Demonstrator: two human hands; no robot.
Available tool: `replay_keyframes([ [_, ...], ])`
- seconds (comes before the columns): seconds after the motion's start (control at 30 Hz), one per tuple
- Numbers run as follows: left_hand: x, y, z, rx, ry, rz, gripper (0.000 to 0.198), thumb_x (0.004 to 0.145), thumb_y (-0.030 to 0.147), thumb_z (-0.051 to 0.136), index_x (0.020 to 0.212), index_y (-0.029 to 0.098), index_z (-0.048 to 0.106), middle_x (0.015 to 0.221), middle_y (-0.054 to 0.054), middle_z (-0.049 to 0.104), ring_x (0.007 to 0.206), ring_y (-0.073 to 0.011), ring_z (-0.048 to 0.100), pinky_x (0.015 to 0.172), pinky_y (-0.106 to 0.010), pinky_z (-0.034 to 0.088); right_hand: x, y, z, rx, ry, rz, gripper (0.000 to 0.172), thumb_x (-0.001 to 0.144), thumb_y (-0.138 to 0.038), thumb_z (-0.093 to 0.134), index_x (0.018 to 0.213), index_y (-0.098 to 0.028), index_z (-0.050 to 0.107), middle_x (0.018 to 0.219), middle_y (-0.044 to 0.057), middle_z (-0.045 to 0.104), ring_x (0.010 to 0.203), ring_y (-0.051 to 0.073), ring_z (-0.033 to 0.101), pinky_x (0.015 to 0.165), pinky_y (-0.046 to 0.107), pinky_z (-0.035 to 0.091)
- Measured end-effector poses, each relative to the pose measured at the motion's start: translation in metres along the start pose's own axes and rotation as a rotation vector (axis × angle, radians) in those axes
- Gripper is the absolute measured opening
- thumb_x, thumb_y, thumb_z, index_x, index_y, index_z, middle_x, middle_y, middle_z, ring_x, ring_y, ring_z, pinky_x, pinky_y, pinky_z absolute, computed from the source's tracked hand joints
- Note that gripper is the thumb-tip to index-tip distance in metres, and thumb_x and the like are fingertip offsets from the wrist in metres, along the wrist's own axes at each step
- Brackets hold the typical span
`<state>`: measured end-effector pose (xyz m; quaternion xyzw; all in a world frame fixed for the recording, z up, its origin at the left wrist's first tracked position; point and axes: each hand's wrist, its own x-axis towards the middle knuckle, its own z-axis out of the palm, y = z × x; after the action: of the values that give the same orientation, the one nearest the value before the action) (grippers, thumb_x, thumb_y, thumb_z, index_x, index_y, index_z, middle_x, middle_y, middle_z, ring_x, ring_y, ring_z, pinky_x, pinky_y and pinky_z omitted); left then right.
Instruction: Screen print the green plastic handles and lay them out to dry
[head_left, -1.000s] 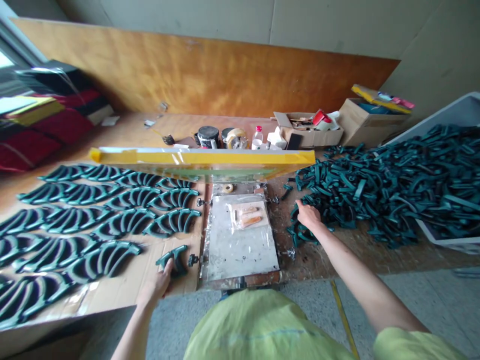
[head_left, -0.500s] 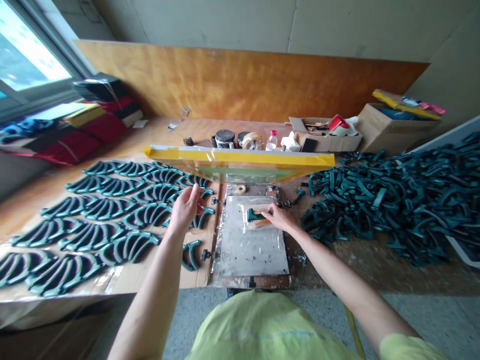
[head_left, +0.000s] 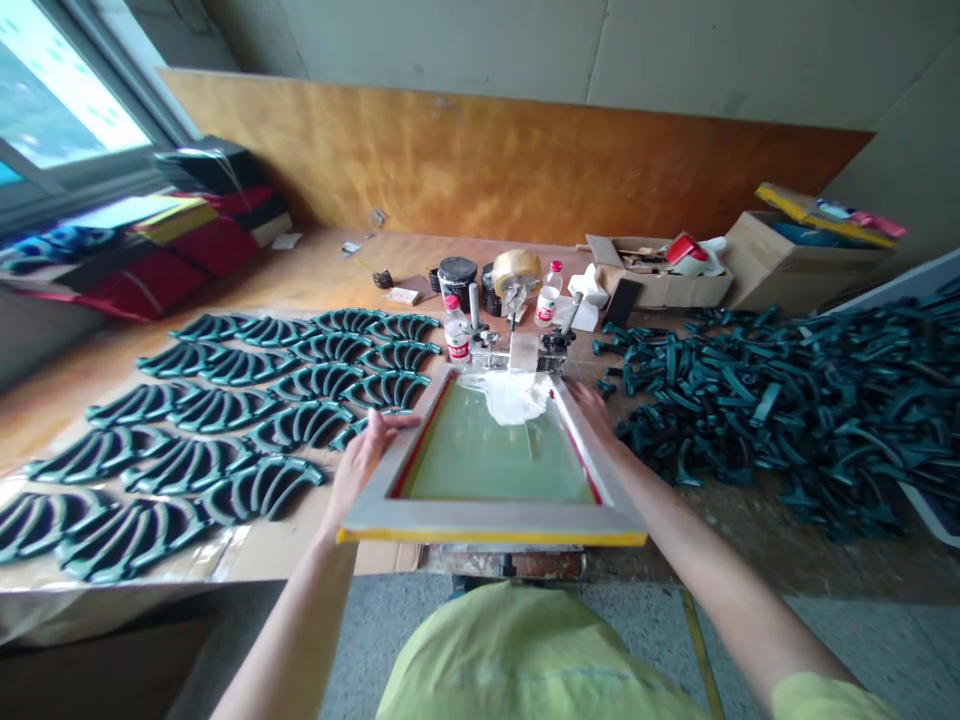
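My hands hold a wooden screen-printing frame [head_left: 491, 520] with yellow tape along its near edge and a greenish mesh [head_left: 499, 460]. My left hand [head_left: 366, 465] grips its left side, and my right hand [head_left: 590, 412] grips its right side. A patch of white ink [head_left: 508, 397] lies on the mesh at the far end. The frame is hinged to clamps [head_left: 559, 342] and covers the printing bed, hiding the dark green arched part on it. Rows of printed dark green arched parts [head_left: 300, 425] lie left of my left hand. A loose heap of them [head_left: 757, 410] lies right of my right hand.
Beyond the hinges stand a plastic bottle [head_left: 456, 330], a black ink tin [head_left: 457, 280], a tape roll [head_left: 517, 272] and cardboard boxes [head_left: 660, 285]. A wooden board [head_left: 510, 160] stands along the back of the bench. Folded red and black material [head_left: 180, 250] lies at the far left.
The frame has swung down from raised to lying over the bed, towards me. Both hands have moved from the bed area onto its sides. The view has shifted little.
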<state>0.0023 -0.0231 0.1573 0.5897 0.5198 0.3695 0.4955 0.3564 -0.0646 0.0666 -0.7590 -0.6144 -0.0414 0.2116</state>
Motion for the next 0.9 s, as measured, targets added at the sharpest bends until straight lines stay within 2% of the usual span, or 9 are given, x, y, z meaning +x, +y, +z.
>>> replay_keyframes([
  [0.07,-0.016,-0.035,0.0,0.007,-0.091,-0.142,0.065,0.081,0.068,0.052,0.119,0.017,0.067,0.09,-0.006,0.072,0.08,-0.0205,0.065,0.066,-0.028,0.051,0.017,0.012,-0.016,0.019,0.038,0.043,0.027,0.09,-0.017,0.051,0.108,-0.008,0.069,0.107,0.013,0.072,0.098,0.018,0.066,0.093,0.033,0.051],
  [0.17,-0.026,-0.082,0.012,-0.049,-0.115,-0.24,0.088,0.073,0.065,0.063,0.145,0.019,0.043,0.079,-0.001,0.069,0.067,-0.0176,0.063,0.058,-0.027,0.048,0.046,-0.003,-0.025,0.11,0.055,-0.056,0.05,0.082,-0.02,0.068,0.13,-0.015,0.057,0.132,0.015,0.059,0.12,0.024,0.056,0.104,0.038,0.044],
  [0.23,-0.025,-0.101,0.02,-0.02,-0.091,-0.252,0.091,0.071,0.063,0.065,0.147,0.02,0.04,0.072,0.002,0.067,0.06,-0.016,0.06,0.054,-0.025,0.046,0.062,-0.024,-0.02,0.119,-0.048,-0.18,0.056,0.077,-0.019,0.073,0.129,-0.017,0.056,0.132,0.014,0.056,0.122,0.027,0.053,0.105,0.04,0.043],
  [0.27,-0.024,-0.107,0.023,0.0,-0.075,-0.251,0.088,0.071,0.062,0.065,0.146,0.02,0.042,0.07,0.002,0.065,0.059,-0.0155,0.059,0.053,-0.025,0.045,0.068,-0.035,-0.015,0.093,-0.133,-0.211,0.05,0.076,-0.018,0.073,0.124,-0.017,0.059,0.125,0.014,0.06,0.118,0.028,0.055,0.101,0.04,0.046],
  [0.4,-0.023,-0.11,0.025,0.033,-0.056,-0.259,0.078,0.072,0.059,0.064,0.139,0.021,0.051,0.065,0.003,0.062,0.058,-0.0159,0.059,0.052,-0.025,0.044,0.068,-0.061,0.001,-0.074,-0.401,-0.197,0.014,0.083,-0.017,0.063,0.096,-0.016,0.068,0.095,0.012,0.07,0.094,0.026,0.064,0.084,0.034,0.05],
  [0.53,-0.023,-0.11,0.024,0.041,-0.063,-0.299,0.074,0.073,0.061,0.062,0.134,0.02,0.055,0.066,0.003,0.061,0.06,-0.0165,0.059,0.054,-0.025,0.044,0.033,-0.066,-0.004,-0.112,-0.449,-0.342,0.016,0.085,-0.012,0.054,0.094,-0.015,0.068,0.097,0.012,0.07,0.097,0.024,0.061,0.083,0.031,0.047],
  [0.7,-0.022,-0.117,0.024,0.051,-0.09,-0.293,0.074,0.077,0.062,0.059,0.136,0.019,0.052,0.069,0.002,0.061,0.067,-0.0177,0.061,0.06,-0.026,0.046,0.007,-0.061,-0.034,-0.046,-0.577,-0.607,0.023,0.08,-0.004,0.052,0.091,-0.017,0.067,0.094,0.009,0.069,0.095,0.021,0.059,0.076,0.028,0.045],
  [0.8,-0.021,-0.12,0.024,0.072,-0.097,-0.291,0.073,0.078,0.062,0.058,0.137,0.02,0.052,0.068,0.002,0.06,0.068,-0.0181,0.061,0.06,-0.026,0.046,0.016,-0.057,-0.041,-0.001,-0.626,-0.61,0.019,0.078,-0.005,0.056,0.083,-0.02,0.067,0.088,0.004,0.068,0.088,0.019,0.06,0.073,0.026,0.043],
  [0.9,-0.022,-0.12,0.023,0.072,-0.093,-0.281,0.072,0.079,0.063,0.057,0.136,0.019,0.052,0.068,0.002,0.061,0.067,-0.0184,0.062,0.06,-0.026,0.046,0.018,-0.058,-0.03,0.009,-0.505,-0.526,0.019,0.081,-0.006,0.054,0.085,-0.019,0.067,0.09,0.005,0.067,0.089,0.02,0.058,0.076,0.028,0.044],
])
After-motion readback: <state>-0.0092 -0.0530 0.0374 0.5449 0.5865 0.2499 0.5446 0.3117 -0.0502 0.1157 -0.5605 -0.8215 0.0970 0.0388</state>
